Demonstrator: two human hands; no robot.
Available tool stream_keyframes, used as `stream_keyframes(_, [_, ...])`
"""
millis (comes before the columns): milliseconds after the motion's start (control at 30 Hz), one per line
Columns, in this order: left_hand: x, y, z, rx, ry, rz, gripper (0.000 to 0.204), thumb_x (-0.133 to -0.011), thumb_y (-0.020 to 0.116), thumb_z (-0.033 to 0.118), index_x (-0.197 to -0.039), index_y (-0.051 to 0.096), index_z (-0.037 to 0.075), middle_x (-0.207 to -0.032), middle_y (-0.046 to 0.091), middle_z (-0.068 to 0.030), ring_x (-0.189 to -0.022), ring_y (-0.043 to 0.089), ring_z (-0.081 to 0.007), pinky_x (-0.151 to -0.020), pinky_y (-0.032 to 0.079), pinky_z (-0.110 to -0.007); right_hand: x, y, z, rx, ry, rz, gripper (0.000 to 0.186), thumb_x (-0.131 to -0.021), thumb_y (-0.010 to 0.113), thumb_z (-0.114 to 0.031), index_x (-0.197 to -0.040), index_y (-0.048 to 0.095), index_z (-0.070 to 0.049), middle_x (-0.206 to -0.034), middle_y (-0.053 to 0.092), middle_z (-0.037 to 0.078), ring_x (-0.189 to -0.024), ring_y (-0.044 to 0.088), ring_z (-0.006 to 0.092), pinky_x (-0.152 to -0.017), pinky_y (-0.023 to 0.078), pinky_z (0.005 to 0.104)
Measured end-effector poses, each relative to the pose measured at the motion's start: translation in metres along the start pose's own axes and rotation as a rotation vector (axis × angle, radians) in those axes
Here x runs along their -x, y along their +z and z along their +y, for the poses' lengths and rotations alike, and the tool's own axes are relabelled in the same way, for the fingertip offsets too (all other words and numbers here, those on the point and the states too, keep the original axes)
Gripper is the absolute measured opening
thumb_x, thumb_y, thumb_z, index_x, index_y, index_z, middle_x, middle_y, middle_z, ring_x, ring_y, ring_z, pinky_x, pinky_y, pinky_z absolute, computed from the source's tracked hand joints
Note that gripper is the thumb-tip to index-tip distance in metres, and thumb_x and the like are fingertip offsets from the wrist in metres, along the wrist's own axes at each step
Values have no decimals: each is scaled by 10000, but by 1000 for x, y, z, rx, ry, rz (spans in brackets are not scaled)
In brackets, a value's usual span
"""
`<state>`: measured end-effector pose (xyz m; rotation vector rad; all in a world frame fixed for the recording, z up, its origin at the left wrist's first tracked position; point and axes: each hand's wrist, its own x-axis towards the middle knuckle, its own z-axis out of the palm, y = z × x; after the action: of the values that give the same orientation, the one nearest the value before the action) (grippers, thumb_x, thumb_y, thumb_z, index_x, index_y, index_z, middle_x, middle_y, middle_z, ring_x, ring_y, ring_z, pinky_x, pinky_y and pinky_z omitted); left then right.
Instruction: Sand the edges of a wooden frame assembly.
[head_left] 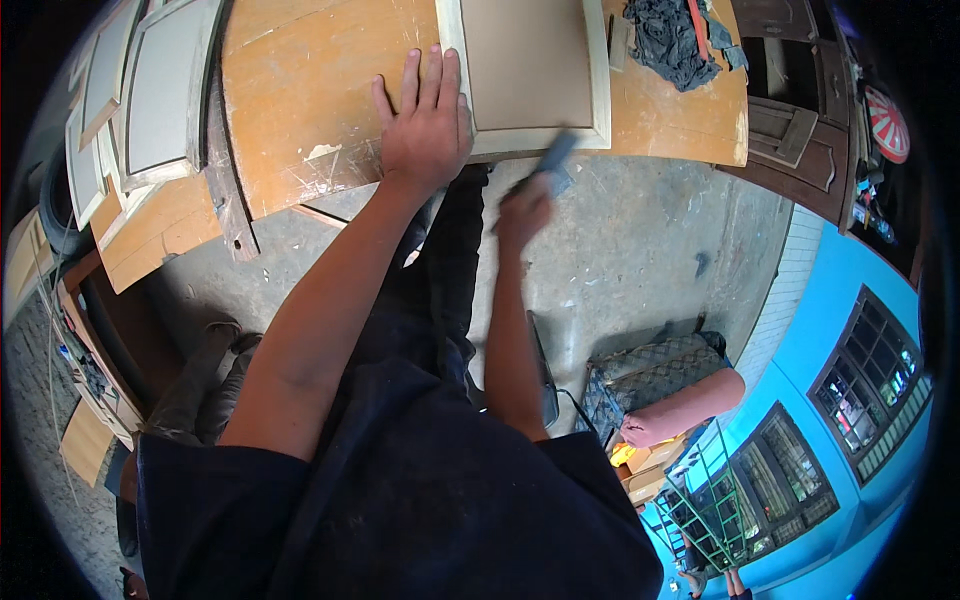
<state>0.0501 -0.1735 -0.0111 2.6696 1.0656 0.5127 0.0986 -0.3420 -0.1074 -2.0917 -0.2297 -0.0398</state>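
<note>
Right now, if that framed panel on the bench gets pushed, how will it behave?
The framed panel looks rigid and flat, so it would probably slide rather than tip. The left hand pressing its edge suggests it shifts easily. The orange worktop looks dusty and scuffed, likely low grip.

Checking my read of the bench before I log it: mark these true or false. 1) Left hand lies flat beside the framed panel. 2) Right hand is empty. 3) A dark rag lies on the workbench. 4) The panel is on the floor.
1) True: the left hand lies flat on the workbench, against the framed panel.
2) False: the right hand grips a blurred grey-blue block at the panel's near edge.
3) True: the dark rag lies right of the panel.
4) False: it is on the workbench.
</note>
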Motion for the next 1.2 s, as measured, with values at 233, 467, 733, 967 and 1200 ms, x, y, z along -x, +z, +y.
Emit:
stream_keyframes(233, [4,0,-12,-28,0,10,557,-995,426,272,-1511,376,68,-1554,398,-124,-1470,299,-335,-1130,136,-703,-43,-19,-33,-145,217,-60,625,-1082,396,-338,-573,506,8,-472,488,67,-438,464,205,-460,389,405])
stream_keyframes(467, [5,0,-6,-36,1,8,562,-989,435,271,-1512,378,76,-1555,402,-119,-1467,305,-336,-1127,138,-704,69,13,-34,-126,204,-193,494,-1025,490,-313,-651,561,2,-520,536,108,-497,546,242,-505,427,399])
stream_keyframes(733, [3,-3,-12,-53,5,3,547,-1025,364,271,-1539,337,84,-1583,360,-116,-1484,274,-334,-1137,136,-678,-43,-13,-34,-344,289,-104,689,-1046,430,-523,-550,468,-46,-483,484,44,-412,456,139,-403,363,300])
stream_keyframes(967, [3,0,-8,-47,15,1,551,-1008,389,272,-1522,362,75,-1562,393,-120,-1473,295,-339,-1131,134,-689,12,8,15,-126,16,-43,516,-1053,482,-346,-637,532,-46,-507,523,37,-421,494,138,-399,368,304])
stream_keyframes(1200, [3,-2,-8,-29,17,12,557,-988,431,269,-1508,386,74,-1554,411,-110,-1469,308,-334,-1126,144,-705,23,-4,-35,-349,402,-81,637,-1058,392,-506,-615,484,-57,-468,488,60,-384,464,160,-380,358,300])
